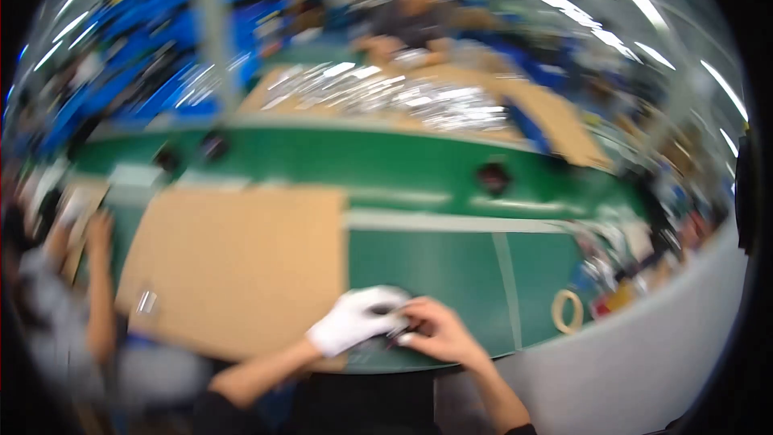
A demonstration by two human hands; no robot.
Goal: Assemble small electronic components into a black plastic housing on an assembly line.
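My left hand [357, 321], in a white glove, meets my right hand [439, 334] over the near edge of the green table [435, 274]. Bare apart from what look like white covers on a fingertip or two, the right hand has its fingers bent inward. Both close around a small dark thing [394, 335], mostly hidden by the fingers and too blurred to name. To the left of my gloved hand lies a large brown cardboard sheet [241, 262], with a small clear, shiny piece [146, 302] on it.
A green conveyor belt [362, 165] crosses ahead, carrying several dark round items. Beyond it, many shiny clear pieces [386, 97] cover cardboard, where a person [411, 20] works. Another person's arm [101, 290] is at left. A cream tape roll [567, 312] stands at right.
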